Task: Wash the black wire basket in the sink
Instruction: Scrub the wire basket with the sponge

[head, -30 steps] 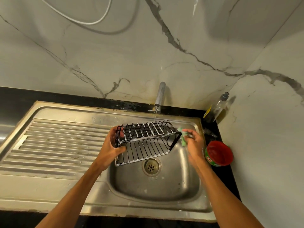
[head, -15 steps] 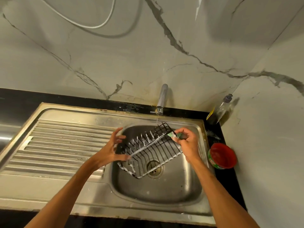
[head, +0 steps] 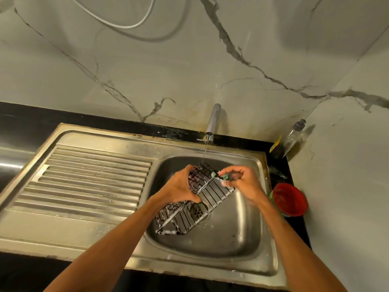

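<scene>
The black wire basket (head: 195, 203), streaked with white foam, hangs tilted over the steel sink bowl (head: 231, 234), its lower end near the drain. My left hand (head: 179, 187) grips its upper left side. My right hand (head: 244, 182) pinches a small green scrub pad (head: 225, 177) against the basket's top rim. A thin stream of water falls from the tap (head: 212, 125) onto the basket's far end.
The ribbed steel drainboard (head: 88, 182) lies to the left of the bowl. A red-topped green tub (head: 289, 199) stands on the black counter right of the sink. A clear soap bottle (head: 288, 140) leans in the back right corner. Marble walls close off the back and right.
The basket has swung from nearly level to steeply tilted, its lower end dropping toward the drain. My left hand closed on its upper side again. My right hand stayed at the top rim with the pad.
</scene>
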`<state>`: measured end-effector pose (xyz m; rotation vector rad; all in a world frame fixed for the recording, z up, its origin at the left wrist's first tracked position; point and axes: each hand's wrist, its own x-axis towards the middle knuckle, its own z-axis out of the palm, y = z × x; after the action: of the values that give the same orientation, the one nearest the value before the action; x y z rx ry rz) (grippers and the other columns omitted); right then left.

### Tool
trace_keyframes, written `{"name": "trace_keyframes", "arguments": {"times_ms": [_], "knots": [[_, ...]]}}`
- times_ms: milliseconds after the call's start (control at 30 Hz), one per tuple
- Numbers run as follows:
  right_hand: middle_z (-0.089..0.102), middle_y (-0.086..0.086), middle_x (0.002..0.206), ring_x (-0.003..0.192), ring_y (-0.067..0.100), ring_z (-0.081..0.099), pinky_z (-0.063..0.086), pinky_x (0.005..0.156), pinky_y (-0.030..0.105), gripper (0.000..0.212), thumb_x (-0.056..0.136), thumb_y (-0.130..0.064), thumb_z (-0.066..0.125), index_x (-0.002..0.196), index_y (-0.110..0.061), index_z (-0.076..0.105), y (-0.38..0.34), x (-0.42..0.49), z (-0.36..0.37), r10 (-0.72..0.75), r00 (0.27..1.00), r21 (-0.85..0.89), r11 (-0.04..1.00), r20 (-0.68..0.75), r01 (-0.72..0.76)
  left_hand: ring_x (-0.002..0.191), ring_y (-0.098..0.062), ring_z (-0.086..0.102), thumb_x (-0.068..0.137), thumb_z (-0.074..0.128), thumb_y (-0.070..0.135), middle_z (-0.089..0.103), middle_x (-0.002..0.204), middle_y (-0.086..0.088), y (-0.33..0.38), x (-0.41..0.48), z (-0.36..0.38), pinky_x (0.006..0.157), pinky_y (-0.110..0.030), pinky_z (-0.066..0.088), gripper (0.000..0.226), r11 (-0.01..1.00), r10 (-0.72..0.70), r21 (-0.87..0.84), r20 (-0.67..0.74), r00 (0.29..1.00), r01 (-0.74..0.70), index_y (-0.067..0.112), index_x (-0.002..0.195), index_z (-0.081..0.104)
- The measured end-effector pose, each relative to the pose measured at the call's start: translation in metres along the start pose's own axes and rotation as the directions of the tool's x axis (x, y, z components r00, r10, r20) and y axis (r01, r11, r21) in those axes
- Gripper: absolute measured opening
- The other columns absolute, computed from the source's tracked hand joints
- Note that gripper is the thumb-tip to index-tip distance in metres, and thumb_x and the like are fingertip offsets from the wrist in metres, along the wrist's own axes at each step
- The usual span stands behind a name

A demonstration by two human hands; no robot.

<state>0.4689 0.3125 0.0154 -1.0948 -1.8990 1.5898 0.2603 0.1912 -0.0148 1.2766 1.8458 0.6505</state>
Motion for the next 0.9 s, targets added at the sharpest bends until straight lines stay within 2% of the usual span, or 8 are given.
{"name": "trace_keyframes", "arguments": {"times_ms": [100, 167, 267, 333, 467, 600, 733, 900], "knots": [[0.077, -0.004, 0.101, 0.099, 0.013, 0.072, 0.059, 0.078, 0.024, 0.029, 0.08, 0.011, 0.07, 0.095, -0.014, 0.076, -0.017, -0.001, -0.012, -0.07, 0.985, -0.006, 0.998, -0.155, 0.07, 0.125, -0.019, 0.053, 0.051, 0.095, 0.032, 0.054, 0.138, 0.0, 0.002, -0.001, 0.0, 0.109, -0.041, 0.045, 0.118, 0.996, 0.067, 0.064, -0.074, 0.995, -0.062, 0.02, 0.148, 0.029], [0.075, -0.009, 0.103, 0.095, 0.005, 0.07, 0.058, 0.077, 0.021, 0.029, 0.082, 0.003, 0.072, 0.099, -0.019, 0.077, -0.031, -0.006, 0.002, -0.217, 0.948, -0.172, 0.969, -0.235, 0.179, 0.127, -0.021, 0.05, 0.047, 0.092, 0.04, 0.051, 0.14, -0.001, 0.004, 0.001, 0.0, 0.108, -0.046, 0.045, 0.126, 0.99, 0.086, 0.124, -0.115, 0.99, -0.071, 0.021, 0.15, 0.023], [0.074, -0.005, 0.106, 0.098, 0.012, 0.061, 0.05, 0.083, 0.024, 0.038, 0.078, 0.008, 0.071, 0.106, -0.018, 0.077, -0.031, -0.017, 0.049, -0.497, 0.867, -0.601, 0.684, 0.029, 0.413, 0.124, -0.024, 0.051, 0.044, 0.087, 0.045, 0.053, 0.134, 0.0, 0.004, 0.006, 0.001, 0.101, -0.048, 0.049, 0.123, 0.983, 0.097, 0.171, -0.158, 0.983, -0.07, 0.025, 0.147, 0.023], [0.073, 0.001, 0.107, 0.096, 0.02, 0.058, 0.053, 0.079, 0.03, 0.05, 0.069, 0.016, 0.068, 0.109, -0.014, 0.076, -0.02, -0.018, 0.057, -0.54, 0.818, -0.718, 0.488, 0.199, 0.497, 0.124, -0.026, 0.05, 0.047, 0.089, 0.042, 0.051, 0.133, -0.001, 0.004, 0.005, 0.003, 0.1, -0.047, 0.049, 0.123, 0.973, 0.104, 0.219, -0.159, 0.982, -0.067, 0.025, 0.149, 0.022], [0.072, 0.005, 0.109, 0.096, 0.021, 0.059, 0.057, 0.083, 0.035, 0.054, 0.069, 0.02, 0.069, 0.112, -0.011, 0.074, -0.016, -0.004, 0.048, -0.506, 0.856, -0.751, 0.525, 0.103, 0.401, 0.123, -0.027, 0.05, 0.053, 0.091, 0.043, 0.051, 0.134, -0.003, 0.002, 0.003, 0.007, 0.102, -0.046, 0.048, 0.12, 0.965, 0.083, 0.261, -0.164, 0.983, -0.038, 0.024, 0.153, 0.025], [0.069, 0.0, 0.11, 0.096, 0.018, 0.053, 0.055, 0.08, 0.032, 0.034, 0.08, 0.0, 0.07, 0.112, -0.011, 0.072, -0.019, -0.02, 0.074, -0.462, 0.769, -0.687, 0.377, 0.442, 0.621, 0.123, -0.03, 0.053, 0.053, 0.089, 0.049, 0.052, 0.131, -0.003, 0.002, 0.002, 0.007, 0.1, -0.051, 0.049, 0.12, 0.967, 0.098, 0.249, -0.164, 0.982, -0.055, 0.025, 0.152, 0.026], [0.07, 0.003, 0.109, 0.098, 0.02, 0.056, 0.057, 0.079, 0.033, 0.046, 0.07, 0.013, 0.069, 0.11, -0.009, 0.072, -0.022, 0.001, 0.063, -0.541, 0.83, -0.776, 0.462, 0.138, 0.429, 0.123, -0.03, 0.052, 0.049, 0.082, 0.055, 0.052, 0.132, -0.003, 0.011, 0.006, 0.003, 0.099, -0.056, 0.048, 0.121, 0.963, 0.079, 0.267, -0.182, 0.98, -0.029, 0.027, 0.153, 0.026], [0.07, 0.001, 0.11, 0.101, 0.018, 0.053, 0.053, 0.087, 0.029, 0.036, 0.076, 0.004, 0.07, 0.108, -0.011, 0.074, -0.026, 0.002, 0.073, -0.524, 0.8, -0.759, 0.38, 0.293, 0.528, 0.125, -0.031, 0.051, 0.051, 0.084, 0.055, 0.051, 0.133, -0.003, 0.011, 0.009, 0.001, 0.1, -0.06, 0.046, 0.12, 0.956, 0.109, 0.287, -0.187, 0.976, -0.052, 0.027, 0.154, 0.028]]}}
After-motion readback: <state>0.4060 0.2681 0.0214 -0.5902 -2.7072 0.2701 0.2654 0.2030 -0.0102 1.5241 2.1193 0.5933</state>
